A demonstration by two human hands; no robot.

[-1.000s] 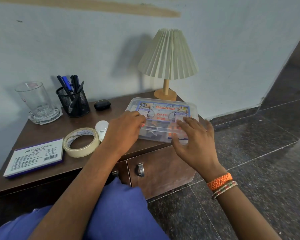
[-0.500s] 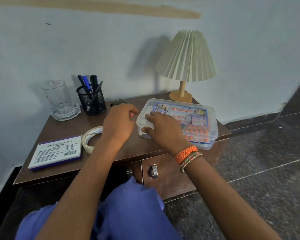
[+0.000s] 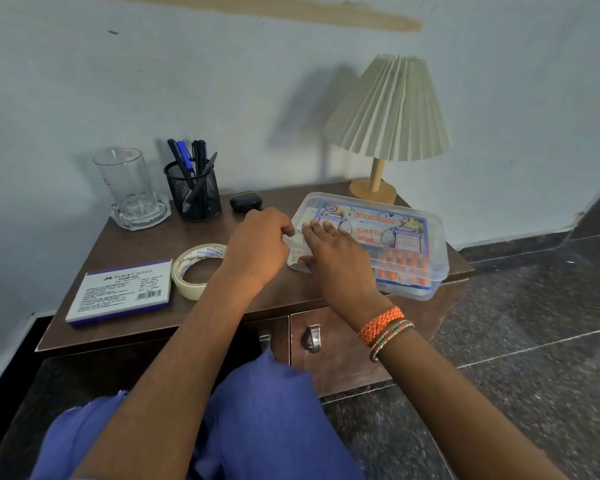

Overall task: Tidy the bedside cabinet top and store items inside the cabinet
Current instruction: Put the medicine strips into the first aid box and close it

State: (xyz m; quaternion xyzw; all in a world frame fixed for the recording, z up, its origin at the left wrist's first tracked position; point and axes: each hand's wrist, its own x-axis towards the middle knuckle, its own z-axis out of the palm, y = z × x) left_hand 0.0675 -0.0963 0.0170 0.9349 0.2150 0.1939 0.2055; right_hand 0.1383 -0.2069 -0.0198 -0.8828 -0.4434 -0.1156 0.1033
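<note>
Both of my hands are at the left end of the one clear plastic first aid box [image 3: 388,244]. My left hand [image 3: 257,247] has its fingers curled onto the box's left edge, gripping there. My right hand [image 3: 333,258] lies across the lid corner, fingers fairly straight on top, thumb at the front wall; I cannot tell whether it pinches the lid. The box sits flat on the right half of the cabinet top [image 3: 136,327], its front right corner near the edge. Orange capsules show through the lid.

Count on the bench: one roll of tape [image 3: 196,271] lying flat, just beside my left wrist; one stamp pad box [image 3: 120,292] at front left; one glass mug [image 3: 127,187] at back left; one mesh pen holder [image 3: 193,190] with several pens, number unclear; one small black case [image 3: 246,201] behind my left hand; one lamp [image 3: 385,123] at back right. Two cabinet door handles [image 3: 311,338] below. Two bracelets [image 3: 385,329] on my right wrist.
</note>
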